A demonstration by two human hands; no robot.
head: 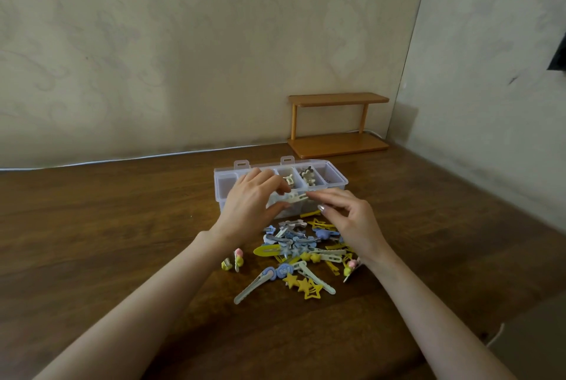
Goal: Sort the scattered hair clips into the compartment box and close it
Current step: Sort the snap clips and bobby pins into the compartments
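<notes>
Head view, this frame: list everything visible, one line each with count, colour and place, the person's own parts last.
compartment box: one, clear plastic, lid open, far side of the table centre
clips in the box: a few, beige and brown, in the right-hand compartments; exact count unclear
cream clip: one, held between both hands over the box front
scattered hair clips: a large pile, yellow, blue, white, near side of the box
small clips: about two, yellow and pink, just left of the pile
wooden shelf: one, light brown, two tiers, back right by the wall
table: one, dark wood
cable: one, white, along the wall
left hand: pinching the cream clip
right hand: touching the clip's other end
</notes>
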